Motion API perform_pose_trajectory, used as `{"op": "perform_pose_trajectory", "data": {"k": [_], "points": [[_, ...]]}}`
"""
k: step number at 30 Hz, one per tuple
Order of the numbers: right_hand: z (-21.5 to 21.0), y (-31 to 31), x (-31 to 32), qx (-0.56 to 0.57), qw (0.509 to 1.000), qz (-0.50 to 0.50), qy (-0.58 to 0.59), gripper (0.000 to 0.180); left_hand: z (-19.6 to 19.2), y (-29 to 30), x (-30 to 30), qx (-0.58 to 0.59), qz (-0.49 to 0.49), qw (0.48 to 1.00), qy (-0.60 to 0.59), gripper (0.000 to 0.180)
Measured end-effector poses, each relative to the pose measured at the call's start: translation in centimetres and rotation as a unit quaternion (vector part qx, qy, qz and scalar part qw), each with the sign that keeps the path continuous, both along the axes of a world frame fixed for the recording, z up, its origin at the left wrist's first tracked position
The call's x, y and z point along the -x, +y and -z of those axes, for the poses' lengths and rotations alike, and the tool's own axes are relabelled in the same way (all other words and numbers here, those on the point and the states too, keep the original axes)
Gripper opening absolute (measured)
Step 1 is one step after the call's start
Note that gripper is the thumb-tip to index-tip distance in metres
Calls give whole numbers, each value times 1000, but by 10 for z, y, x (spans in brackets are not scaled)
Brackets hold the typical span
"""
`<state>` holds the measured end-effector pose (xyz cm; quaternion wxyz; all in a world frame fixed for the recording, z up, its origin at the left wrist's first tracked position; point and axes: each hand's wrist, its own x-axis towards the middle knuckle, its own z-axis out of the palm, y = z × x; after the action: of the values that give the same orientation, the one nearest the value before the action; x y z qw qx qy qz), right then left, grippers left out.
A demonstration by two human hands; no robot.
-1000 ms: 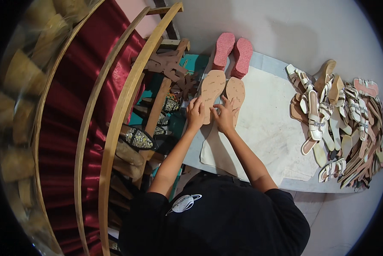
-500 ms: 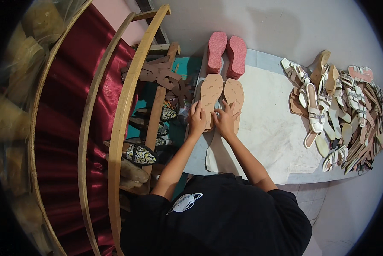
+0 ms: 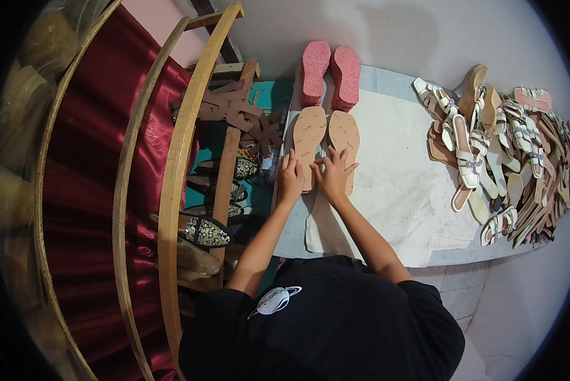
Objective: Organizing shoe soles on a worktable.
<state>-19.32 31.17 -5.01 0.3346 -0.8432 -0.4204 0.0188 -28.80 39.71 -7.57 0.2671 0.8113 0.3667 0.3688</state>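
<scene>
Two tan insoles with small dark print lie side by side on the table, their toe ends pointing away from me. My left hand (image 3: 290, 176) rests along the outer edge of the left insole (image 3: 309, 134), fingers stretched out. On the lower part of the right insole (image 3: 344, 131) lies my right hand (image 3: 333, 176), its fingers spread and its thumb toward the gap between the two. Neither hand is closed around anything. Just beyond the insoles stand two thick pink speckled platform soles, the left one (image 3: 315, 70) and the right one (image 3: 346, 75).
White sheeting (image 3: 405, 171) covers much of the table. A heap of white sandals (image 3: 468, 159) and loose soles (image 3: 542, 206) fills its right end. To my left are a wooden rack (image 3: 182, 165), dark patterned shoes (image 3: 207, 232), brown cut pieces (image 3: 231, 111) and red satin cloth (image 3: 85, 190).
The whole view has shifted slightly, so the table things appear a little higher and further left. Both hands stay at the insoles, with little visible movement of the fingers.
</scene>
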Motion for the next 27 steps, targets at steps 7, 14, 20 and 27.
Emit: {"op": "perform_pose_trajectory", "data": {"k": [7,14,20,27], "points": [[-11,-11,0,45,999,8,6,22,-25,-18,-4,49,-56,986,151,46],[-27,-84,-17,-5,1000,10,-27,26,-49,-79,-29,-82,55,987,128,38],[-35,-187,-50,5,993,115,-35,28,-55,-168,-74,-82,163,974,133,38],[-31,-344,-93,12,977,211,-36,25,-54,-312,-143,-74,296,947,97,39]]}}
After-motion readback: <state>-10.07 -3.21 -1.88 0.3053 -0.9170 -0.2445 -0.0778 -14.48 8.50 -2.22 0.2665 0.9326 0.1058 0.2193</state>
